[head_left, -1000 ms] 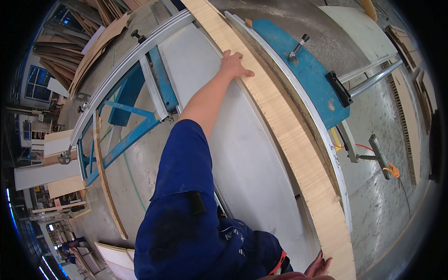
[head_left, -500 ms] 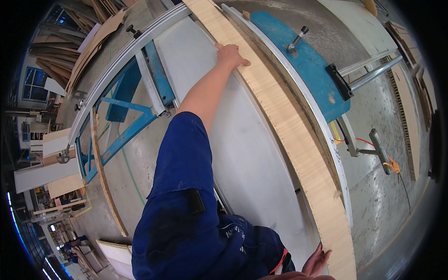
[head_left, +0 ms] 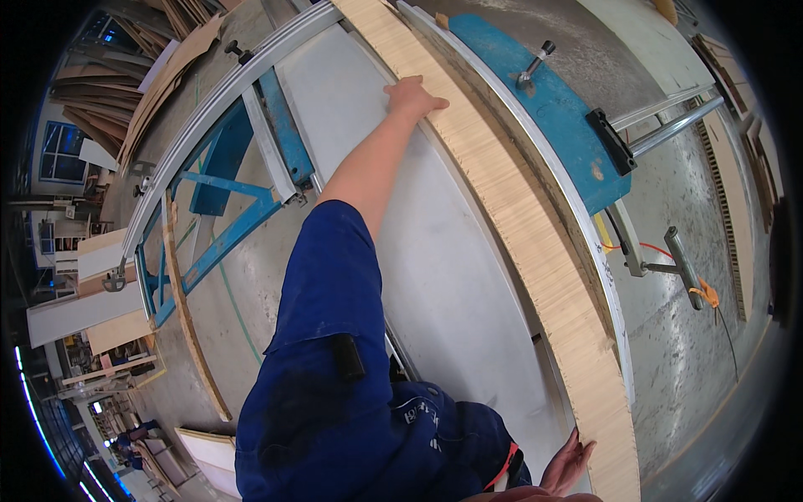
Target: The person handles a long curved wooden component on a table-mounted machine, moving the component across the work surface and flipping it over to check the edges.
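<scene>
Touching long pale wood strip (head_left: 523,243) at two points well apart, likely to control swing along such a length. Has left hand (head_left: 414,99) at 12 o'clock, with fingers and thumb splayed on the strip's left edge, not wrapped round; looks placed to press or guide rather than lift. Has right hand (head_left: 569,464) at 5, loosely open, with palm partly showing against the same edge; cannot tell any pinch underneath. See strip running from 12 round to 5, beside grey tabletop (head_left: 427,234), along metal rail (head_left: 608,284), presumably for straight reference. Note blue plate (head_left: 577,146) beyond rail at 2, clear of both hands.
</scene>
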Action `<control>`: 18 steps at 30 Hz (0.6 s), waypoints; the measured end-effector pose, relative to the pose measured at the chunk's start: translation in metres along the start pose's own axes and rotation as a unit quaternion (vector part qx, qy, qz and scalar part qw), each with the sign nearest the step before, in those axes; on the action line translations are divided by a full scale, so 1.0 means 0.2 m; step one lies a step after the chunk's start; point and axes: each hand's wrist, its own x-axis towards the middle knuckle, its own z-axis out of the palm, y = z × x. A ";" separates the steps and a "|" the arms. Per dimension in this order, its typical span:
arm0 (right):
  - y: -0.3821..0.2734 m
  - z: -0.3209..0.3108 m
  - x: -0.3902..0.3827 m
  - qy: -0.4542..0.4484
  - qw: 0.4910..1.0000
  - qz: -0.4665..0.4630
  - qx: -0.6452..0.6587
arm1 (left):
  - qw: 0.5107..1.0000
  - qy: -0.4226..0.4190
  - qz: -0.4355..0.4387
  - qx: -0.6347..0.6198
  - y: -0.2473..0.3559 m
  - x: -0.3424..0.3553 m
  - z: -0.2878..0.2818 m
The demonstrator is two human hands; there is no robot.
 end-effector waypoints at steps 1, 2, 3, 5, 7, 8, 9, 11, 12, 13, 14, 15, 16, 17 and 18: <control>0.00 0.00 0.00 -0.002 1.000 0.002 0.001 | 1.000 0.007 0.003 -0.011 -0.01 0.00 0.01; 0.00 0.01 0.01 -0.004 1.000 0.004 0.003 | 1.000 0.014 0.007 -0.021 -0.03 0.00 0.01; 0.00 0.01 0.01 -0.007 1.000 0.007 0.004 | 0.999 0.021 0.010 -0.032 -0.04 -0.01 0.02; 0.02 0.04 0.00 -0.004 1.000 0.007 0.013 | 0.999 0.023 -0.005 -0.045 0.00 -0.06 0.02; 0.03 0.04 0.01 -0.002 1.000 0.015 0.021 | 0.998 0.023 -0.016 -0.058 0.01 -0.09 0.02; 0.02 0.01 0.02 0.000 0.999 0.024 0.025 | 0.998 0.022 -0.021 -0.063 0.02 -0.10 0.02; 0.01 -0.01 0.02 0.001 0.999 0.032 0.029 | 0.997 0.021 -0.025 -0.069 0.02 -0.10 0.02; 0.01 -0.01 0.03 -0.007 0.999 0.034 0.022 | 0.997 0.014 -0.022 -0.072 0.00 -0.11 0.02; 0.01 0.00 0.04 -0.011 0.999 0.036 0.019 | 0.997 0.011 -0.020 -0.073 -0.01 -0.11 0.02; 0.01 0.00 0.04 -0.014 0.999 0.035 0.019 | 0.999 -0.025 -0.003 -0.032 0.02 -0.12 0.00; 0.02 0.00 0.03 -0.017 0.999 0.035 0.018 | 0.998 -0.061 0.014 0.009 0.05 -0.13 -0.03; 0.02 0.01 0.03 -0.020 0.999 0.034 0.018 | 0.994 -0.096 0.031 0.050 0.08 -0.14 -0.06; 0.03 0.02 0.03 -0.018 0.999 0.031 0.018 | 0.992 -0.100 0.039 0.061 0.07 -0.14 -0.06; 0.04 0.03 0.03 -0.015 0.999 0.028 0.018 | 0.991 -0.104 0.048 0.073 0.07 -0.15 -0.07; 0.05 0.03 0.03 -0.012 0.999 0.025 0.017 | 0.989 -0.108 0.057 0.084 0.07 -0.15 -0.07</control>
